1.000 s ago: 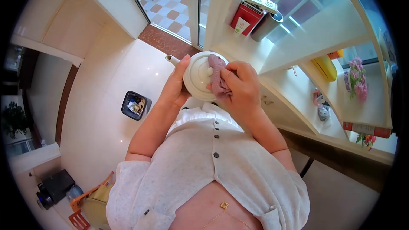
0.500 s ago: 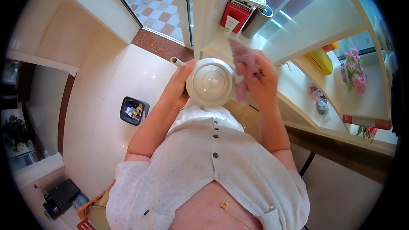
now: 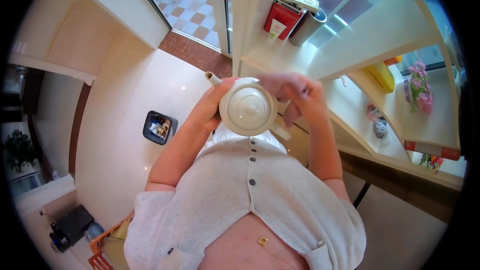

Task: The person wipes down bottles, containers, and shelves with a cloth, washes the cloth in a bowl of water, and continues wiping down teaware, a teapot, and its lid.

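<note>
A white lidded teapot (image 3: 248, 110) is held up in front of my waist, its spout pointing to the upper left. My left hand (image 3: 212, 104) grips its left side just below the spout, with some fingers hidden behind the pot. A mauve cloth (image 3: 280, 84) is bunched in my right hand (image 3: 307, 97), whose fingers are closed around it. The cloth's blurred front end reaches the teapot's upper right edge. Part of the handle (image 3: 282, 132) shows at the pot's lower right.
A black bin (image 3: 159, 128) with rubbish stands on the tiled floor at left. White shelves on the right carry a red box (image 3: 282, 19), a dark cylinder (image 3: 307, 27), a yellow object (image 3: 378, 76) and pink flowers (image 3: 420, 87). A doorway opens ahead.
My right hand has brought the cloth leftward against the teapot's upper right edge. The teapot has tilted and turned slightly, and its handle now shows at the lower right.
</note>
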